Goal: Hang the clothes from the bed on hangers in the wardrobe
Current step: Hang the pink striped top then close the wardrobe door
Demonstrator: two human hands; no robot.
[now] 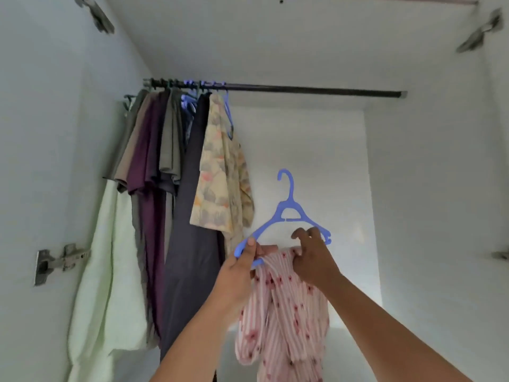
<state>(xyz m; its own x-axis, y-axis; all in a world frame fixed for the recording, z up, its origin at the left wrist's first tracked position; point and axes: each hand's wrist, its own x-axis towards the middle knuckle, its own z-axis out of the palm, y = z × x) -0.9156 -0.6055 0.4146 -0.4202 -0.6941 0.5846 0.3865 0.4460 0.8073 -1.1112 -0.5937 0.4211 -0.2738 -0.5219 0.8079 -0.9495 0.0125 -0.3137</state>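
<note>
Several garments [176,172] already crowd the rail's [303,89] left end. Your left hand [242,267] pinches the left tip of the blue hanger [286,210], and your right hand [311,257] clutches the pink striped garment [286,312] draped over its bar. Its hook points up, with free rail above and slightly right, so lift straight up.

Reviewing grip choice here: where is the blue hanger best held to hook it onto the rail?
Probably the neck just below the hook of the blue hanger, from the near side. The pink striped garment drapes over the bottom bar, and the hook points up, free, below the rail.
</note>
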